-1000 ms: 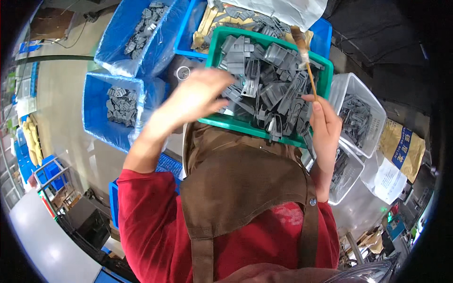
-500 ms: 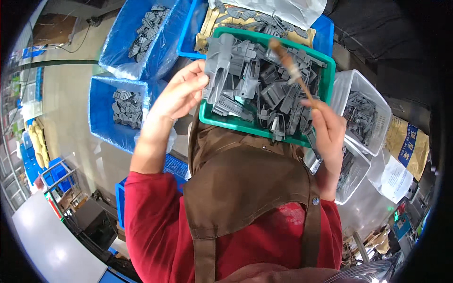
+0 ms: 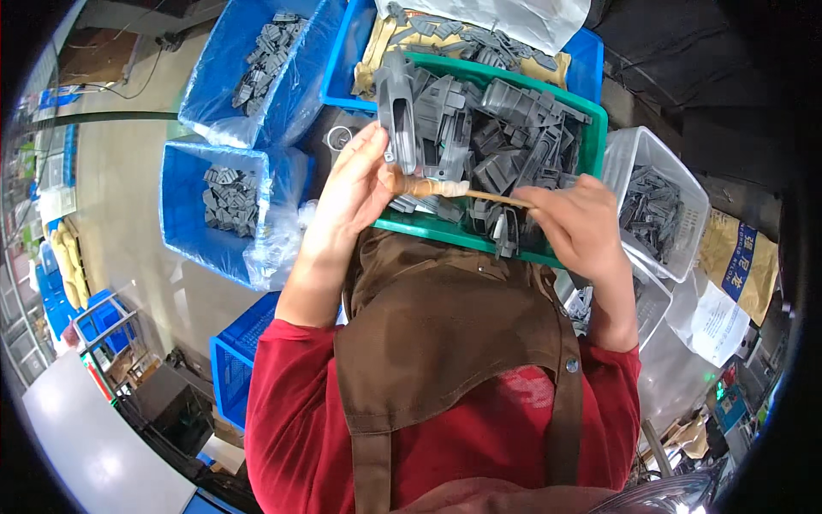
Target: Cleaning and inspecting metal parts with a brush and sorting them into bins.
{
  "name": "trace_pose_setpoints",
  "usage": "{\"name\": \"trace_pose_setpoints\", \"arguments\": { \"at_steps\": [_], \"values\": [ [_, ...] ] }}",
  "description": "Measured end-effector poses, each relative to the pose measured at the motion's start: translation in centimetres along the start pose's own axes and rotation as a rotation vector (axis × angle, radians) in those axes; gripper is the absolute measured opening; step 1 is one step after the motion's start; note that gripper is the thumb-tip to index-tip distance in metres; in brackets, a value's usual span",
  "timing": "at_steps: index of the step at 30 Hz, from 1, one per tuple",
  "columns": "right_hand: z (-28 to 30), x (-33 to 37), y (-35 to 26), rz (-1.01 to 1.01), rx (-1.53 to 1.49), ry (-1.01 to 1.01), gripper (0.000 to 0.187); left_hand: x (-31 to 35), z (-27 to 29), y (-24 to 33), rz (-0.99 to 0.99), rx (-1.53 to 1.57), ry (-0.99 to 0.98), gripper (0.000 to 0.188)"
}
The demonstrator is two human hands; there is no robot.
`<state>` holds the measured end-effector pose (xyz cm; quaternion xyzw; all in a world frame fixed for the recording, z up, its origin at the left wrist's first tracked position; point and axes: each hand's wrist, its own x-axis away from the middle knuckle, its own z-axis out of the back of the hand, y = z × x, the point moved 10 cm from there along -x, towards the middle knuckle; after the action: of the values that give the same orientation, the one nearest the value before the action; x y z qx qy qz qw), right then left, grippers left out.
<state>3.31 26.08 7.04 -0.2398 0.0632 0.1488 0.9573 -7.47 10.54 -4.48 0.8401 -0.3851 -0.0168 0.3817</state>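
On the far left, two lined blue bins stood one beyond the other, the nearer bin point(image 3: 182, 193) and the farther bin point(image 3: 229, 53) both holding small grey pieces. Then came the action! The left hand point(image 3: 353, 180) had a grey part point(image 3: 398, 120) pinched by its side, held up over the left edge of the green tray point(image 3: 419, 226), long side pointing away from the worker. And just there, by the part's near end and close to the left fingers, sat the brown wrapped head of a wooden stick point(image 3: 497, 200); whether head and part touched, nobody could tell from this angle. The stick ran rightward, over the tray's near-left corner and along its near edge, to the right hand point(image 3: 575, 218), closed around the thin end. Below lay a jumbled pile point(image 3: 505, 171) of grey parts, filling the tray.

Good form here seemed to call for a firm hold on the part's side, fingertips clear of the wrapped head, and a light, steered stroke, the part tipped so its surface met the head squarely. Clearance over the pile looked worth guarding too. Farthest right, a white basket point(image 3: 689, 227) held more grey pieces.
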Motion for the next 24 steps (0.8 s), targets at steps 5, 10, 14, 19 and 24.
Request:
{"name": "trace_pose_setpoints", "arguments": {
  "at_steps": [5, 10, 14, 19, 24],
  "values": [
    [0.7, -0.6, 0.7, 0.048, -0.032, 0.041, 0.021, 0.8, -2.7, -1.4, 0.075, 0.353, -0.114, 0.028],
    [2.4, -1.6, 1.0, -0.010, -0.008, 0.189, 0.018, 1.3, -3.8, -1.9, 0.058, 0.507, -0.315, 0.031],
    [-0.3, -0.9, -0.4, 0.071, -0.071, -0.003, 0.019, 0.7, -3.5, -1.2, 0.026, 0.537, -0.309, 0.032],
    [-0.2, -1.4, 0.1, 0.061, -0.118, -0.003, 0.019, 1.5, -0.6, 0.1, -0.125, 0.156, -0.025, 0.033],
    [1.5, -2.7, 2.4, -0.011, -0.057, 0.122, 0.018, 1.9, -2.5, 1.1, -0.186, 0.033, -0.020, 0.032]
  ]
}}
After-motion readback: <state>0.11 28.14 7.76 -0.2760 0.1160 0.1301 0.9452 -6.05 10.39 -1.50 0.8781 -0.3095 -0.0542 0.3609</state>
